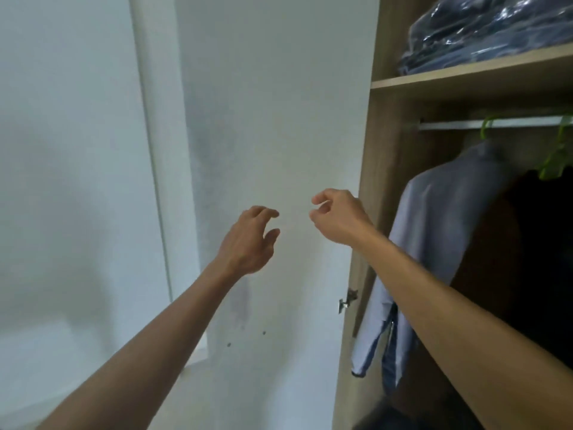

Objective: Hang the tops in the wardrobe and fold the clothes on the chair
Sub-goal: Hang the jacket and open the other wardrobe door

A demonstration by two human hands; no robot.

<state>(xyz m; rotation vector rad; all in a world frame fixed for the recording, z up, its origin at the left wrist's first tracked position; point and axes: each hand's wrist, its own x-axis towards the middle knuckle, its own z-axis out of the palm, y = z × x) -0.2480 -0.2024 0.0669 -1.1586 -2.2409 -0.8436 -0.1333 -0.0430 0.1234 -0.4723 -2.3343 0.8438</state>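
Both my hands are raised in front of the open white wardrobe door [279,119], holding nothing. My left hand [248,240] has loosely curled fingers. My right hand [336,215] is to its right, fingers loosely bent, near the wardrobe's wooden side panel [369,193]. Inside the wardrobe a light blue shirt [440,231] hangs from the metal rail [459,124] on a green hanger [485,127]. A dark garment [533,243] hangs to its right under a second green hanger [556,159].
A wooden shelf [465,77] above the rail carries dark folded clothes in clear plastic [490,29]. A metal hinge [347,301] sits on the door's edge. A white wall [68,150] fills the left side.
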